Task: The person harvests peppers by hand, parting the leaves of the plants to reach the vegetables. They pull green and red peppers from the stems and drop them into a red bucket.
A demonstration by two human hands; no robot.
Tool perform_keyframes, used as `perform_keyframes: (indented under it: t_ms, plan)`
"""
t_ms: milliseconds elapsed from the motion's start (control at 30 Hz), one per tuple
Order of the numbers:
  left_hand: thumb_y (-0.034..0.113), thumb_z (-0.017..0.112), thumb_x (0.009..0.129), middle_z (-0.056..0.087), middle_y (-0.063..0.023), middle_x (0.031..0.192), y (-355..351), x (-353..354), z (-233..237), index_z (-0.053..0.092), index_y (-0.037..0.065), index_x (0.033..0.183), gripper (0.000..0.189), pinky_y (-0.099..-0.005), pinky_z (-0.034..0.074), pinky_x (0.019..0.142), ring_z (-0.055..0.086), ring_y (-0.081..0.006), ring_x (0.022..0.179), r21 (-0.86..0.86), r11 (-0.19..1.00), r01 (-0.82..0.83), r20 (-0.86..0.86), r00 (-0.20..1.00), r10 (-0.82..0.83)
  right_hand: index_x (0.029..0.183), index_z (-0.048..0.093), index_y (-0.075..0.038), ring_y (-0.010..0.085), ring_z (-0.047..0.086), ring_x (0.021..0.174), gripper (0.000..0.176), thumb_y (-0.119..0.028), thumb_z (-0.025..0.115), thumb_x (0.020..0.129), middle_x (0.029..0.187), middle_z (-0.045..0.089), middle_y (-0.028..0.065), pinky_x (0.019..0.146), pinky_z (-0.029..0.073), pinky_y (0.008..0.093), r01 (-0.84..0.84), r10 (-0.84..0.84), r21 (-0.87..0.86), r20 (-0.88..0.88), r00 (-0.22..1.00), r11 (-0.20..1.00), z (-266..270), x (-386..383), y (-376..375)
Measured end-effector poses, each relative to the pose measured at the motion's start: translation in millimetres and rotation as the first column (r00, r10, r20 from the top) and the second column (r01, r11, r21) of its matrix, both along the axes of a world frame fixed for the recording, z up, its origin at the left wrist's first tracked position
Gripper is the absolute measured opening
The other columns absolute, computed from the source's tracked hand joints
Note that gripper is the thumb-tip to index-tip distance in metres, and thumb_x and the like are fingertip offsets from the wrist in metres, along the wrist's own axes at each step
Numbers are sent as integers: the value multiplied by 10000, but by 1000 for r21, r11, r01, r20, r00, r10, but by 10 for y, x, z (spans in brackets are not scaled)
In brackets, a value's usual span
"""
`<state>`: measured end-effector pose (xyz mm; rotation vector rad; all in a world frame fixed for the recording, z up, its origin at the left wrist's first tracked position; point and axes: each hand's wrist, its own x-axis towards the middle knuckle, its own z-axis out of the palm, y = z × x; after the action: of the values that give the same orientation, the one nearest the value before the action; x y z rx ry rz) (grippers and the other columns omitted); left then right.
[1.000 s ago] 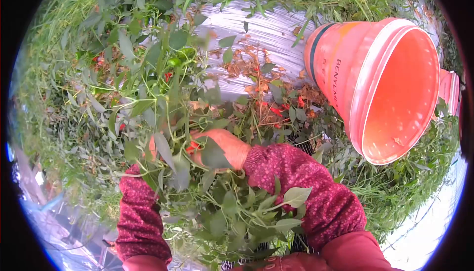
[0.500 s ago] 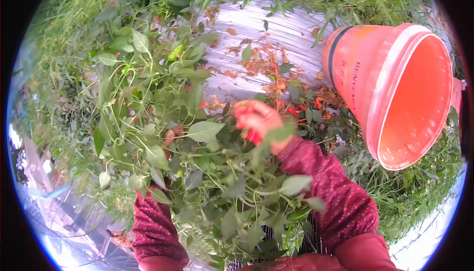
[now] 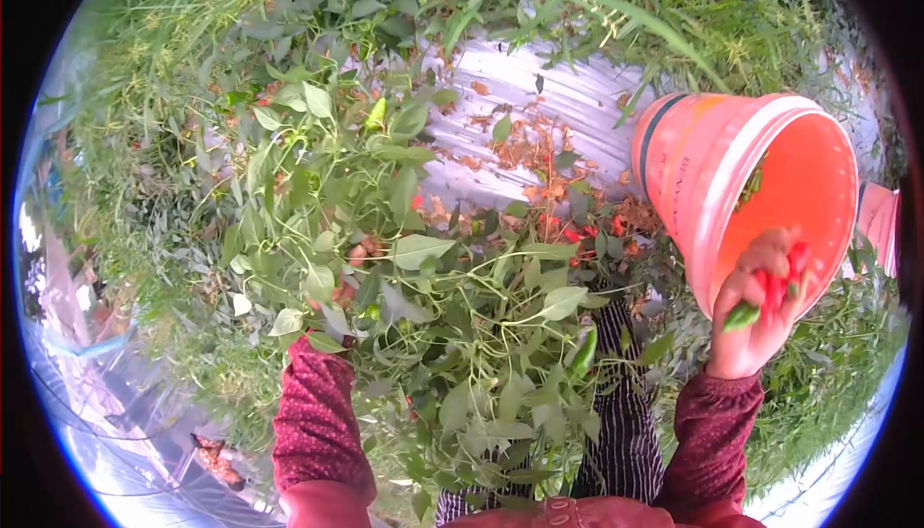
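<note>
My right hand (image 3: pixel 746 340) is at the mouth of a tilted orange-red bucket (image 3: pixel 688 162), with its fingers curled round several red peppers (image 3: pixel 773 287). A green piece, leaf or pepper, sticks out beside the thumb. My left hand (image 3: pixel 354 263) is mostly covered by the leaves of a pepper plant (image 3: pixel 423 251); only bits of skin show, and what its fingers do is hidden. A green pepper (image 3: pixel 584 353) hangs on the plant's right side, and a lighter green one (image 3: pixel 375 112) is near its top.
Pale plastic sheeting (image 3: pixel 520 95) with dry leaves lies behind the plant. Red peppers (image 3: pixel 573 234) show low among the foliage. Grass (image 3: pixel 616 8) crowds the far side. Behind the bucket stands another pinkish container (image 3: pixel 878 225). My striped trouser legs (image 3: pixel 621 403) are below the plant.
My right hand has moved from the plant's middle rightward to the bucket's mouth, carrying red peppers. Green bits now show inside the bucket. The left hand stays among the leaves.
</note>
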<state>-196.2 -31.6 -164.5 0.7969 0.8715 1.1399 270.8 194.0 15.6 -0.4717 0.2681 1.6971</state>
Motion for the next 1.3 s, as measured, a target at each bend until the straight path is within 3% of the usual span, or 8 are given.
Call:
perform_keyframes:
  t_ms: [133,167,200,400,467,667,1133,1300]
  plan:
    - [359,574,879,468,-91,1156,-219,-359,-447,439,20,1127,441,-403,345,998,500,-209,992,48,994,95,-89,992,-90,1315,409,-72,252,421,1236,462,-254,539,910,1339,405,121,832,501,363,53,-20,-412,84,996,910,76,118,-34]
    - [444,594,830,439,-82,1277,169,340,643,387,39,1281,640,-391,339,1014,460,-202,1146,-685,665,-297,-246,954,172,1334,382,-67,272,345,1293,486,-258,534,913,1385,354,133,906,465,396,-7,-13,-370,-52,999,929,47,113,-127]
    - [444,594,830,439,-82,1277,117,330,645,387,39,1281,640,-391,339,1014,460,-202,1146,-688,661,-301,-248,953,176,1352,355,-63,292,268,1349,511,-261,529,915,1432,303,145,979,430,430,-59,-2,-318,-189,982,946,41,83,-177]
    - [446,601,819,441,-79,1277,-232,139,629,383,45,1291,656,-389,336,1017,453,-203,1157,-694,665,-277,-304,949,79,1263,437,-35,201,574,928,349,-135,476,931,1110,587,110,736,480,302,-160,198,-153,279,940,975,9,-377,-217]
    - [446,603,816,442,-78,1277,-316,153,585,381,47,1294,661,-389,335,1018,450,-204,1160,-697,669,-259,-310,950,44,1182,506,-23,205,601,874,265,-85,459,928,1002,617,101,739,487,312,-696,409,17,799,442,718,36,-586,-169]
    - [449,609,805,444,-75,1276,-122,106,157,377,54,1304,677,-387,332,1020,443,-205,1170,-689,693,-211,-341,938,-55,1146,541,-29,266,623,902,330,-107,570,827,994,635,141,804,479,319,-896,359,-402,877,-318,189,-1214,-1712,92]
    - [454,625,781,449,-67,1275,-508,138,-123,366,69,1327,716,-382,325,1027,425,-208,1195,-677,728,-104,-442,849,-290,1101,535,-72,336,564,1003,361,-186,605,766,1039,593,158,868,437,417,-952,635,-286,757,-155,108,-1388,-2174,-380]
    - [455,630,772,450,-64,1274,-473,145,-16,362,74,1335,731,-380,323,1029,419,-209,1204,-663,746,-63,-489,791,-368,991,577,-41,369,576,922,310,-267,563,778,986,606,185,791,459,435,-868,72,-495,865,-497,-34,-1364,-1945,-302]
